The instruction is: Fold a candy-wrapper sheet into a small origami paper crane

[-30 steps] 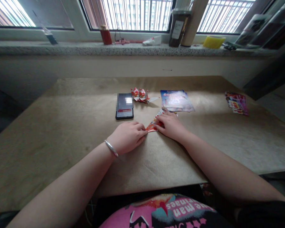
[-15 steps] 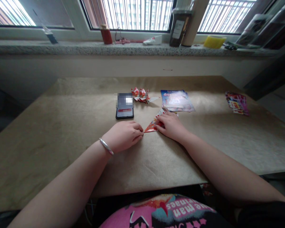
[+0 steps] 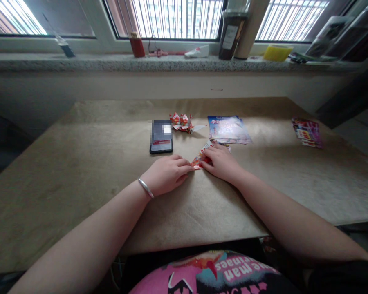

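Note:
A folded red-and-white printed paper lies flat on the brown table, shaped like a triangle. My left hand, with a silver bangle on its wrist, has its fingers curled and their tips pressed on the paper's near left corner. Over the paper's right part rests my right hand, fingers pressing down on it. Most of the paper is hidden beneath the two hands.
A black phone lies just beyond my left hand. A crumpled folded paper piece and a stack of colourful sheets sit farther back. More sheets lie far right. The windowsill holds a red cup, a dark jar and a yellow tape roll.
My left hand slid left off the paper's corner, then came back right and now covers that corner again. The right hand has stayed put.

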`<state>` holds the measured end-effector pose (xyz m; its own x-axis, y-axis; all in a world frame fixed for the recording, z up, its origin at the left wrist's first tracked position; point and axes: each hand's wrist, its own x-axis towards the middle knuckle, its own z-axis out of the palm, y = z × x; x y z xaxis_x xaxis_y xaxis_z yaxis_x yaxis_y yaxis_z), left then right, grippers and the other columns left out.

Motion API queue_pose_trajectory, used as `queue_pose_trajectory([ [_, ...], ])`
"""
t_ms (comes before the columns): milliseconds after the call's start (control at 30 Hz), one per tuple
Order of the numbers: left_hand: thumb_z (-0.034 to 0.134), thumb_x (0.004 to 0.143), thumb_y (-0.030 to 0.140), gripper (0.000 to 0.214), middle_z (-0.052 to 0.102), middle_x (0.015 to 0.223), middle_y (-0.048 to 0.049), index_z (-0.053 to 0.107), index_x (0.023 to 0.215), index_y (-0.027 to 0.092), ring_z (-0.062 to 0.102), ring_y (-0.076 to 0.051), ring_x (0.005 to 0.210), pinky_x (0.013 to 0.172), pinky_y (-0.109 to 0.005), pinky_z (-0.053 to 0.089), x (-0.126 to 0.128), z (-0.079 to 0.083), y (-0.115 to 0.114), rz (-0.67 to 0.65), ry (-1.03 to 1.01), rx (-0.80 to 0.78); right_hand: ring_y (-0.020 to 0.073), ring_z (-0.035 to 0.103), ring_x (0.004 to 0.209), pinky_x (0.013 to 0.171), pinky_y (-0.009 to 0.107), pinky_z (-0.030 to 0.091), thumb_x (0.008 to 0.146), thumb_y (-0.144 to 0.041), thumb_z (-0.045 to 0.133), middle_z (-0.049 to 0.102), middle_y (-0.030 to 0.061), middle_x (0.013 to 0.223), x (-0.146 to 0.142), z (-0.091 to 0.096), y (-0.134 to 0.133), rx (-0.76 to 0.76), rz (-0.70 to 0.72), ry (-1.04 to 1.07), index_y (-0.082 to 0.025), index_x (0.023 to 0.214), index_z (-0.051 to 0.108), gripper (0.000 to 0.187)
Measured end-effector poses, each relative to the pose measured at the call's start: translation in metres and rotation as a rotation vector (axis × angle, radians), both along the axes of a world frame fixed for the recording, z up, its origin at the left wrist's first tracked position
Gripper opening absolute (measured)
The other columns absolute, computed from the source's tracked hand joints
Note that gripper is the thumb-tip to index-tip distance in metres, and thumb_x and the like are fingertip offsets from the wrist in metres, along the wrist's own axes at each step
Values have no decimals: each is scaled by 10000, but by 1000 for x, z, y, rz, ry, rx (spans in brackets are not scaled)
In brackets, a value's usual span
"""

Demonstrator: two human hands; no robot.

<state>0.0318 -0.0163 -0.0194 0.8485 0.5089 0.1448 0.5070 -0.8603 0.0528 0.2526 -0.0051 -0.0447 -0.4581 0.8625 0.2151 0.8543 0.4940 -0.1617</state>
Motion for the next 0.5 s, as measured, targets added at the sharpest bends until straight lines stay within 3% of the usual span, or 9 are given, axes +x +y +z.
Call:
queue_pose_trajectory([
  [233,462,880,200,277,639,1051,-54,601,1120,205,544,-186,922,794,-313,493,5,-2,0,8,32,57,219,501,841,742,320,332,827,-316,530,665,64,842,1,0,0,-11,-17,27,-193,745,581,156],
  [500,447,892,175,171,635,936,-63,606,953,170,551,-171,835,719,-293,464,12,1,1,-21,129,154,225,508,846,753,324,341,812,-309,540,668,68,835,-1,1,0,-29,-36,50,-194,760,597,138],
])
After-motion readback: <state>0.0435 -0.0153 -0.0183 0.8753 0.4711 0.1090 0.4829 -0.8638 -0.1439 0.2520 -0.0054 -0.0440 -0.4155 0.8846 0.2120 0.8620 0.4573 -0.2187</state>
